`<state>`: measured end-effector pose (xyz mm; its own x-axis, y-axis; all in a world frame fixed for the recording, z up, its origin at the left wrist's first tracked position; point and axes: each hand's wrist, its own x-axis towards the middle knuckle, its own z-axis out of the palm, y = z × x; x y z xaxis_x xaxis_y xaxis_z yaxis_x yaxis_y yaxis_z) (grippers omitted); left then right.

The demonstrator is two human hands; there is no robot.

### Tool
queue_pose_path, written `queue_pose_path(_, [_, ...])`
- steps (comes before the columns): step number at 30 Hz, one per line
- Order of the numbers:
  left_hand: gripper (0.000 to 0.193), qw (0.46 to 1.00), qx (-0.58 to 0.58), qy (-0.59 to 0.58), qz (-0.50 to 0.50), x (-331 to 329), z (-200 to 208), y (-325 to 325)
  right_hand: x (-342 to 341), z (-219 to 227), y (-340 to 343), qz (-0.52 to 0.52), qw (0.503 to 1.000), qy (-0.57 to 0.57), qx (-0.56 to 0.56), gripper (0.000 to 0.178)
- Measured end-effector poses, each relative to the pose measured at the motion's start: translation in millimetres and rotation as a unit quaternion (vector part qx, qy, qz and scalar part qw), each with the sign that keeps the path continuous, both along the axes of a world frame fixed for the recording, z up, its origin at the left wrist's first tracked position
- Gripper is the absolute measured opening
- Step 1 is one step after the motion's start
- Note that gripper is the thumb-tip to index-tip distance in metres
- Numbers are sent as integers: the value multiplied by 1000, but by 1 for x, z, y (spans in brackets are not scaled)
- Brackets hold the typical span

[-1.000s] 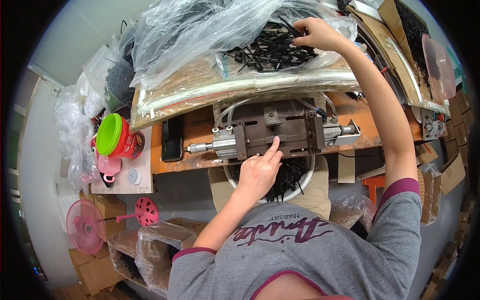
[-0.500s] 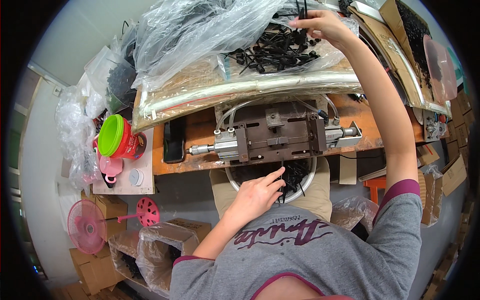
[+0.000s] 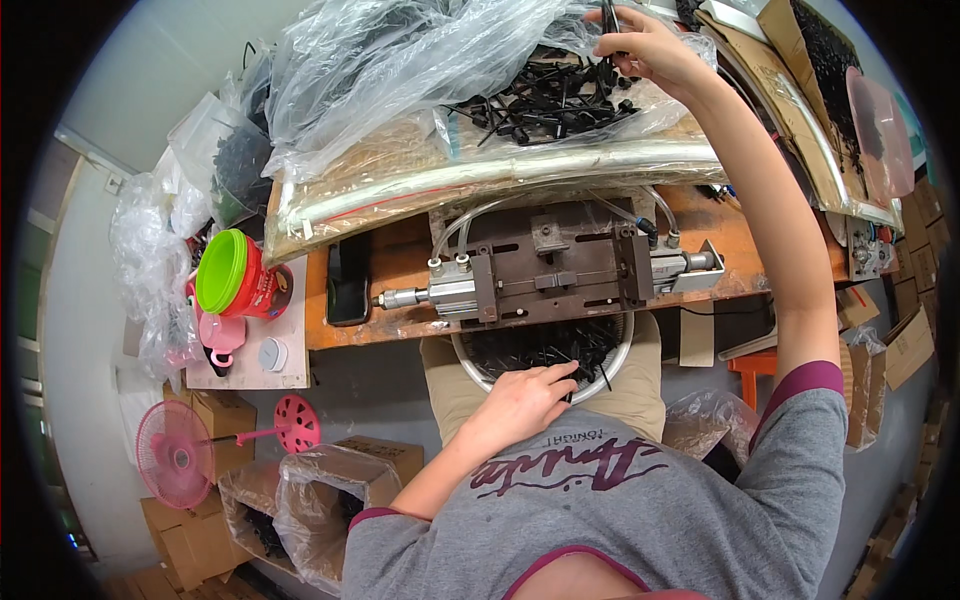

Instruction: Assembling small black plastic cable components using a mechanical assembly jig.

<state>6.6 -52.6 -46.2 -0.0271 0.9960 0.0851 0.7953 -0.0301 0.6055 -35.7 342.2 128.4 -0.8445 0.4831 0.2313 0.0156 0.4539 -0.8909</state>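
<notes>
My right hand [image 3: 652,52] is raised at the far side of the bench, its fingers pinched on upright black rod-shaped parts [image 3: 608,30]. Just beneath it lies a heap of black plastic parts [image 3: 545,105], thin stems with thicker ends, on clear plastic film. My left hand [image 3: 525,402] is low at the near rim of a round basin [image 3: 468,368] on my lap. Its fingers are bent together over the black pieces [image 3: 530,345] inside; whatever they pinch is too small to make out. Between the hands, a dark metal clamping fixture [image 3: 555,280] with a cylinder at each end holds neither hand.
A phone [image 3: 348,282] lies left of the fixture, near a red bucket with a green rim [image 3: 226,272]. A padded cardboard ledge [image 3: 480,178] crosses behind the fixture. A pink fan [image 3: 175,453] and bagged boxes [image 3: 330,500] stand lower left. Clear sheeting [image 3: 390,80] covers the back.
My left hand has dropped slightly from the fixture's front edge toward the basin's near rim. The thin rod by its fingers no longer shows. My right hand has shifted slightly, still gripping black parts.
</notes>
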Motion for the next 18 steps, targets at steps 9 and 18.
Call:
queue_pose_path(9, [40,999,26,-28,24,-1,-2,7,5,20,5,-60,985,56,-154,13])
queue_pose_path(18, [49,965,254,0,56,-11,57,42,10,4,1,-13,988,-42,145,22])
